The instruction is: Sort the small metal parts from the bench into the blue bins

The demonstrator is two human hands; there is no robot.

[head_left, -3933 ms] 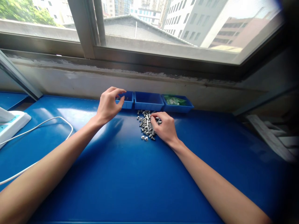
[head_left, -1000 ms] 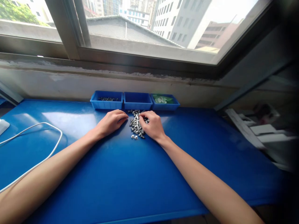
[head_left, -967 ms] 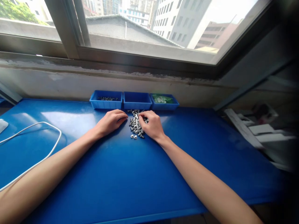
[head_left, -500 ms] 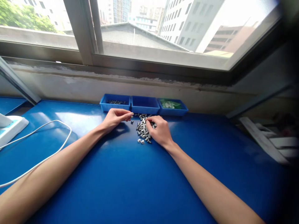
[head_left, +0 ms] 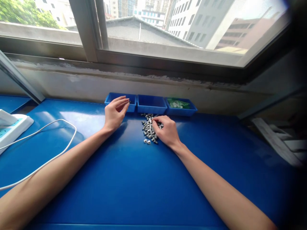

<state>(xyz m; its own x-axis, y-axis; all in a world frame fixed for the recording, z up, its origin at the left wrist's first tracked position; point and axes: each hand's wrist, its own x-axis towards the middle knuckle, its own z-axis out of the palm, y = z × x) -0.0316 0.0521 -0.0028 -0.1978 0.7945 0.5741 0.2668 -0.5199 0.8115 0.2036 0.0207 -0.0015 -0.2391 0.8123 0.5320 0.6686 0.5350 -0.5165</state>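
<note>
A loose pile of small metal screws and hex standoffs (head_left: 149, 130) lies on the blue table. My right hand (head_left: 166, 130) rests against its right side, thumb and forefinger pinched together over the pieces; what is between them is hidden. Above the front edge of the left blue bin (head_left: 111, 95) is my left hand (head_left: 116, 113), its fingertips drawn together. At those tips a small dark piece, apparently a screw (head_left: 130, 101), just shows. My fingers cover most of that bin's inside.
Beside it stand an unfilled middle bin (head_left: 152, 109) and a right bin (head_left: 182, 111) holding a green-and-clear plastic bag (head_left: 177, 103). A white cable (head_left: 56, 156) runs under my left forearm from near a power strip (head_left: 14, 131). A window (head_left: 153, 48) lies behind.
My left hand has moved from beside the pile up and left to the left bin. The small dark screw below its fingers no longer shows there. My right hand stays at the pile.
</note>
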